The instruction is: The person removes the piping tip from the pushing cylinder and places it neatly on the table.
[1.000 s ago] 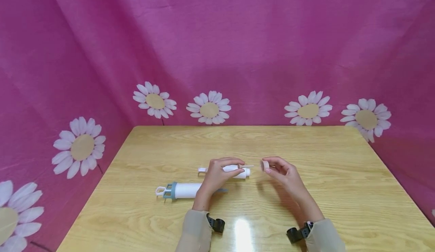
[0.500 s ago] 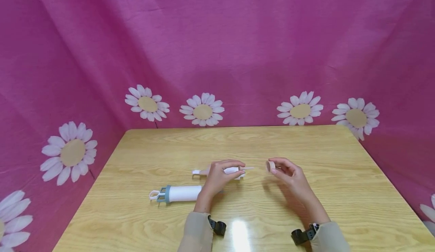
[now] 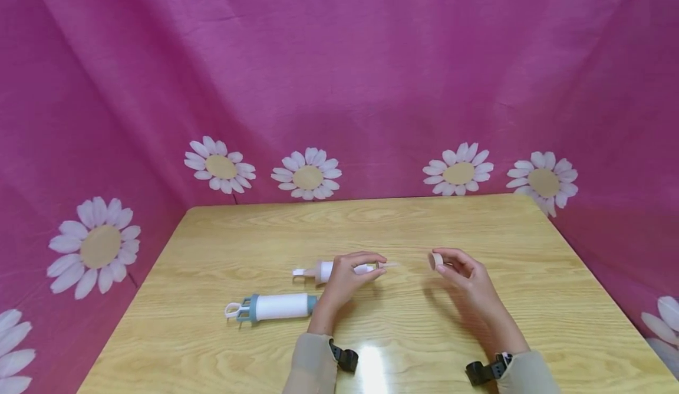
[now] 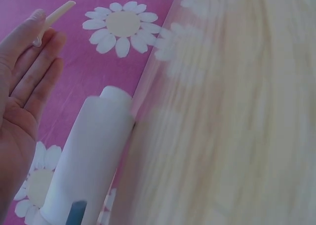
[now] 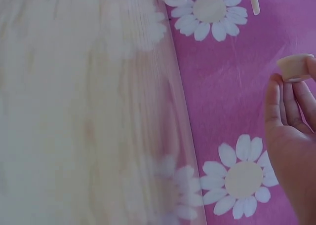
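In the head view, my left hand [image 3: 346, 279] pinches a pale nozzle [image 3: 390, 265] between thumb and fingertips, its thin tip pointing right. That hand is raised in front of a white syringe-like tube [image 3: 325, 272] with a pale pink collar and plunger, hiding part of it. My right hand [image 3: 474, 285] holds a small beige ring-shaped cap [image 3: 435, 260] by its rim, apart from the nozzle. In the right wrist view the cap [image 5: 295, 67] sits between thumb and fingers. The left wrist view shows the nozzle [image 4: 58, 18] with the other fingers extended.
A second white syringe-like tube [image 3: 281, 306] with teal ends and a looped plunger handle lies to the left of my left forearm. Both tubes lie on the wooden table [image 3: 424, 220]. A pink cloth [image 3: 345, 87] with daisies hangs behind the table.
My right hand has moved right with the cap, widening the gap from the nozzle. My left hand has shifted right over the table, uncovering more of both tubes. The head view has turned slightly.
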`<state>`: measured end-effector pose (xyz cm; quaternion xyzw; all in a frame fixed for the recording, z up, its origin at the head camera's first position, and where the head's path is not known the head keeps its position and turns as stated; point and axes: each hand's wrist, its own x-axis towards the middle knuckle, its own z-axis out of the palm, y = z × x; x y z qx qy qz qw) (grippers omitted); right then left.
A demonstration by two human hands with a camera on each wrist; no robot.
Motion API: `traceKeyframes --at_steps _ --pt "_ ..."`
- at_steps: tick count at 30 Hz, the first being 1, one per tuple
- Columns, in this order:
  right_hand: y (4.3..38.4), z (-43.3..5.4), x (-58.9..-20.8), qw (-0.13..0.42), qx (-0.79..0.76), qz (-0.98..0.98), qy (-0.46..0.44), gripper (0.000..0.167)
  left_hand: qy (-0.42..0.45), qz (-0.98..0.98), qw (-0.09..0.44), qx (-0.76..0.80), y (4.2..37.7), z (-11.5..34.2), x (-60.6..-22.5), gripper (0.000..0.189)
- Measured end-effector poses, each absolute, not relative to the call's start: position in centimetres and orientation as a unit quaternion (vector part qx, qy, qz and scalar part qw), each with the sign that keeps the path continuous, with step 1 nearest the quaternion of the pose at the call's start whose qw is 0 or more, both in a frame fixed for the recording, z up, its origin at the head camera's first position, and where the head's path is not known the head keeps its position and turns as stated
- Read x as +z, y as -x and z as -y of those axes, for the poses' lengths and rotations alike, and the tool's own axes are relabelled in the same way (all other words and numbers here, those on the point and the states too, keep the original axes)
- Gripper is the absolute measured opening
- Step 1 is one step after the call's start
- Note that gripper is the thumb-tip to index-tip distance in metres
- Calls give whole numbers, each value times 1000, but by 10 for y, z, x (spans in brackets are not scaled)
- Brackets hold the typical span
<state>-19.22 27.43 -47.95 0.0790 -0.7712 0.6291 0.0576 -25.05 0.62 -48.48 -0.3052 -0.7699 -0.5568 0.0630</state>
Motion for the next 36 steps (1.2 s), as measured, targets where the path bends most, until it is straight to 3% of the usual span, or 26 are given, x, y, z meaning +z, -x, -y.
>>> traceKeyframes --at_steps 27,36 --pt "186 -318 -490 75 619 779 -60 42 338 765 107 -537 251 -44 -496 20" --pt "190 -327 -490 60 575 815 -34 48 337 762 83 -547 251 -55 -494 21"
